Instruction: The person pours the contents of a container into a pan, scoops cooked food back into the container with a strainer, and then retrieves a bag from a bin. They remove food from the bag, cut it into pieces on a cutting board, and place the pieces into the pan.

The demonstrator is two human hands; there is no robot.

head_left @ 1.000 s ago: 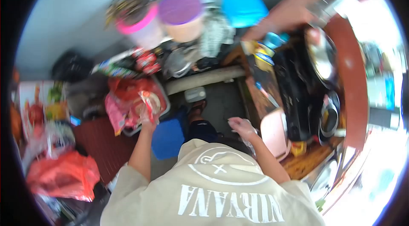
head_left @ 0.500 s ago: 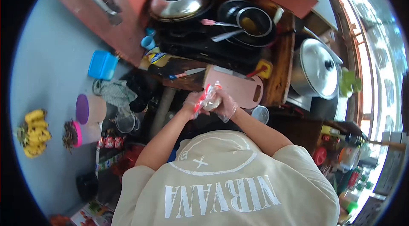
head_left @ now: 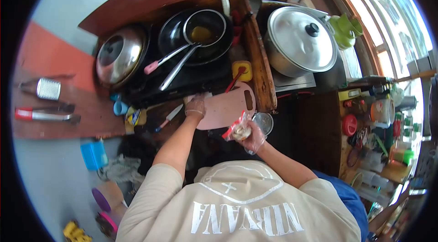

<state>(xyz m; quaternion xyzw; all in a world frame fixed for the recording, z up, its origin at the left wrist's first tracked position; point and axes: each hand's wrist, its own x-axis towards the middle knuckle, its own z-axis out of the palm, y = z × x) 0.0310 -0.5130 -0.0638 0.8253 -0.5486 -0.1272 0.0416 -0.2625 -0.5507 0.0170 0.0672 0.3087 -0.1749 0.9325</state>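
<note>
My right hand [head_left: 253, 138], in a clear plastic glove, is closed around a small clear plastic bag [head_left: 239, 128] with red edging and pale contents, held in front of the pink cutting board [head_left: 223, 112]. My left hand [head_left: 196, 106], gloved too, rests at the board's upper left end. Its fingers are largely hidden, and I cannot tell if they grip anything. A knife with a blue and pink handle [head_left: 169, 118] lies just left of that hand. Beside my right hand stands a clear round container [head_left: 263, 123].
Behind the board, a stove carries a lidded pan [head_left: 119, 57] and a black wok [head_left: 171, 36] with a strainer [head_left: 204, 27] and ladle [head_left: 178, 69]. A yellow dish [head_left: 242, 71] holds a red-handled tool. A large lidded pot [head_left: 301, 41] stands right, past a wooden edge [head_left: 261, 55].
Both hands were together on the bag. My left hand has let go and moved to the board's left end; the bag stays in my right hand. The view has turned rightward.
</note>
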